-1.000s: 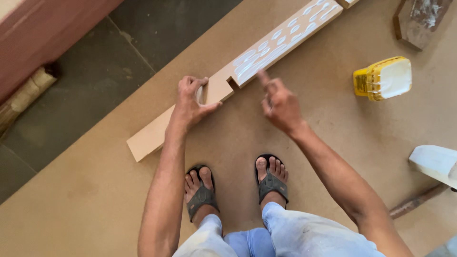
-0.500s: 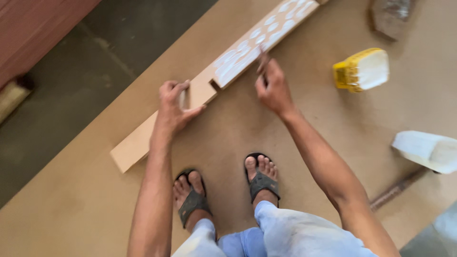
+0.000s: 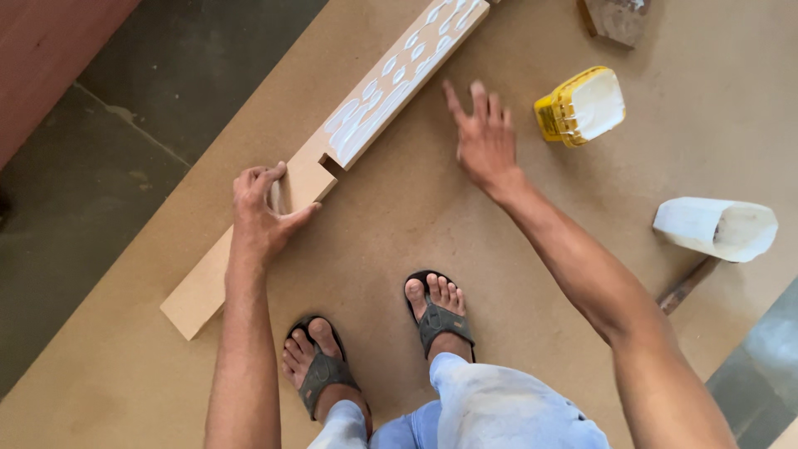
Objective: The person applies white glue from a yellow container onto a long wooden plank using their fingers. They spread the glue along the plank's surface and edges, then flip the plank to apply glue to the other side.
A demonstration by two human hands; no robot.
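fingers of the left hand [image 3: 264, 214] clamp the long board strip [image 3: 332, 158] (white glue blobs on its far half), arm straight down. right hand [image 3: 484, 137] hovers spread wide, holding nothing, strip just left of it, yellow tub [image 3: 582, 106] right.

Matt fibreboard strip [image 3: 249, 249] (glossy white glue blobs [image 3: 366, 112])
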